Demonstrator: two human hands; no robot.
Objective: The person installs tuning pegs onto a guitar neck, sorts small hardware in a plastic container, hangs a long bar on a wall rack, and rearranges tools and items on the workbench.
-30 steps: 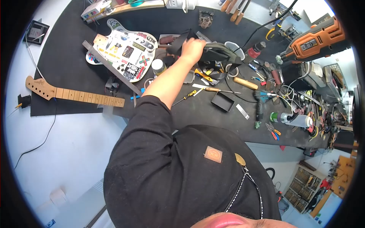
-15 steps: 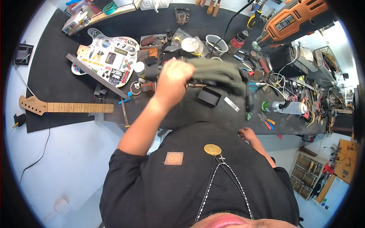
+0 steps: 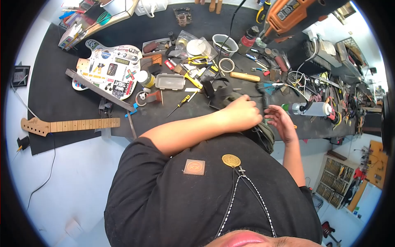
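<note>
My left hand (image 3: 243, 113) is closed on a dark olive fabric item (image 3: 266, 133) with black straps, low over the bench's front edge near my chest. The item's far end and straps lie around an open black box, which is mostly hidden. Just right of the item, my right hand (image 3: 282, 122) is raised with its fingers apart and slightly curled, holding nothing. A wooden handle (image 3: 245, 77) and a tape roll (image 3: 226, 65) lie beyond the item.
At the left are a stickered guitar body (image 3: 111, 70) and a guitar neck (image 3: 78, 124). A screwdriver (image 3: 179, 105) and a grey tray (image 3: 170, 81) lie centrally. A clear bottle (image 3: 317, 109) and many tools stand right. An orange power tool (image 3: 288, 16) hangs above.
My left hand has drawn the olive item from the back of the bench towards my chest and right. My right hand has come up beside it, and the tools behind are uncovered.
</note>
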